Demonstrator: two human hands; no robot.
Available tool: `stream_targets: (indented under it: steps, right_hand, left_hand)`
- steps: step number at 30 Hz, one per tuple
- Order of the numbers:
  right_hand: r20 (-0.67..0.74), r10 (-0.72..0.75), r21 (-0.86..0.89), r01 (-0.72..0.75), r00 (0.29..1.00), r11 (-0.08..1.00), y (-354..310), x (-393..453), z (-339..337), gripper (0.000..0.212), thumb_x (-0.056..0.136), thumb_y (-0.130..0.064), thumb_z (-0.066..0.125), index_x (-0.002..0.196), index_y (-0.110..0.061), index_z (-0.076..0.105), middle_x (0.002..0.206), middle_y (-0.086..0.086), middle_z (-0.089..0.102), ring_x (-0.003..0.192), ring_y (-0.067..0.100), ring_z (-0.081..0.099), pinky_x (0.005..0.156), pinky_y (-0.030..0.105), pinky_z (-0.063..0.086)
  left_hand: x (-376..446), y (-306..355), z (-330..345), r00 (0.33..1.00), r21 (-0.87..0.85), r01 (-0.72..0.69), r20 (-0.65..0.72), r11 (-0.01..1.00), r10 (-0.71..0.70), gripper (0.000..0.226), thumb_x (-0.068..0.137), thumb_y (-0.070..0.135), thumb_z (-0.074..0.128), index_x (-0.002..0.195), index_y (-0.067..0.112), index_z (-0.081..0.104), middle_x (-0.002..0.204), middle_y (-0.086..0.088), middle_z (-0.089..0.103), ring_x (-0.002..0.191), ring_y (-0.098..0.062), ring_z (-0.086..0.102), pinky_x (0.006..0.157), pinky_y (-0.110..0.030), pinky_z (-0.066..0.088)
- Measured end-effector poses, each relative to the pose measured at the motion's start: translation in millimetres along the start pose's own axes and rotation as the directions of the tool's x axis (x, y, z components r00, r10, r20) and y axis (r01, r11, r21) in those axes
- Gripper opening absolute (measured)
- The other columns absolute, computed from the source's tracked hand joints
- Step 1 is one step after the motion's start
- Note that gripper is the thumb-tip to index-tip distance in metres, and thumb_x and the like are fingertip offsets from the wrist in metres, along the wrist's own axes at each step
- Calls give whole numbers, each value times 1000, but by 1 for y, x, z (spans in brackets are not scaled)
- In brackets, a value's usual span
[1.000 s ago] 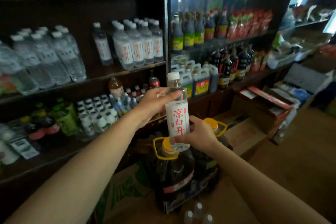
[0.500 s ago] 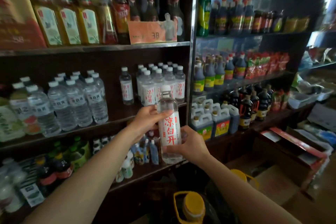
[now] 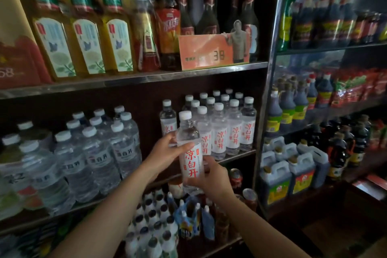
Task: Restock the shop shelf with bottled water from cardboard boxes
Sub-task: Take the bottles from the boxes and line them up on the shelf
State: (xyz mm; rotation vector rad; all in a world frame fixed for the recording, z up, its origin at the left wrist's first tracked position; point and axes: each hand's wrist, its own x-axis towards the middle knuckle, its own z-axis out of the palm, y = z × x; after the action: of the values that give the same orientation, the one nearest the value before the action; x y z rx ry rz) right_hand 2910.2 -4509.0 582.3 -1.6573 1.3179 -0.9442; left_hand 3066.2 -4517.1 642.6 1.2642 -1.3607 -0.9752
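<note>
Water bottle (image 3: 189,153) up from oil-jug level a second ago, now level with middle shelf (image 3: 234,156). My left hand (image 3: 167,151) wraps its shoulder, right hand (image 3: 209,178) cups lower body; both clamped on it, bottle upright, not yet on shelf. Matching white-label row (image 3: 228,132) just behind, single bottle (image 3: 167,120) to its left. I judge placement next: open slot at front of shelf, beside that row.
</note>
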Motion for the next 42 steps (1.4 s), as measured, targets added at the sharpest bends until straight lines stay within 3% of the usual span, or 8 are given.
stream_targets:
  steps: [5,10,17,19,21,25,33,42]
  right_hand:
    - [-35,-26,-48,24,999,999,8,55,30,59,64,-23,87,114,-24,56,85,-16,64,74,-8,58,56,5,43]
    - [-79,7,-47,-11,997,999,26,92,54,56,61,-26,85,110,-24,59,92,-8,70,85,8,67,78,35,58]
    - [-120,9,-132,-25,993,991,29,114,65,55,71,-23,79,110,-23,40,96,-2,67,89,17,64,76,33,55]
    - [-143,4,-189,-31,990,981,25,116,69,53,73,-25,78,105,-17,36,101,6,65,93,25,64,73,30,51]
    - [-160,-25,-273,-20,987,962,24,120,72,53,75,-30,77,105,-12,37,105,12,65,98,29,63,75,33,50]
    - [-127,-87,-433,24,988,901,26,130,76,55,82,-40,69,112,-9,36,106,10,66,99,28,65,73,30,48]
    - [-144,-100,-567,1,985,824,20,153,85,64,92,-50,51,132,-5,29,108,10,68,101,26,67,82,33,50]
    - [-181,-62,-577,-55,981,815,18,161,91,60,99,-35,46,140,-1,19,111,12,67,105,29,65,83,35,50]
  left_hand:
    - [33,-23,-21,1000,-16,-17,-14,1000,17,32,83,14,70,107,30,58,101,14,64,90,1,63,72,-14,53]
    - [65,-45,-24,999,-37,-27,-25,999,26,36,80,7,72,100,34,58,96,16,68,87,5,66,70,-9,50]
    - [85,-61,-17,992,-85,-94,-96,992,86,32,83,16,70,108,34,62,94,21,71,91,13,63,79,-12,48]
    - [88,-64,-18,987,-201,-80,-151,976,49,28,88,40,61,115,34,60,112,19,67,105,6,59,97,-27,45]
    - [94,-72,-21,970,-341,37,-214,939,-116,50,94,55,41,138,31,43,143,12,46,130,-3,40,114,-36,27]
    - [112,-97,-23,935,-428,226,-156,875,-318,68,94,63,13,151,26,14,159,7,13,146,-11,10,120,-35,6]
    - [130,-119,-7,961,-573,214,-19,791,-274,67,96,59,13,149,20,27,154,-7,31,143,-23,27,116,-37,19]
    - [149,-139,-9,955,-596,271,70,756,-287,66,94,63,15,148,28,31,149,-3,41,137,-19,37,117,-37,21]
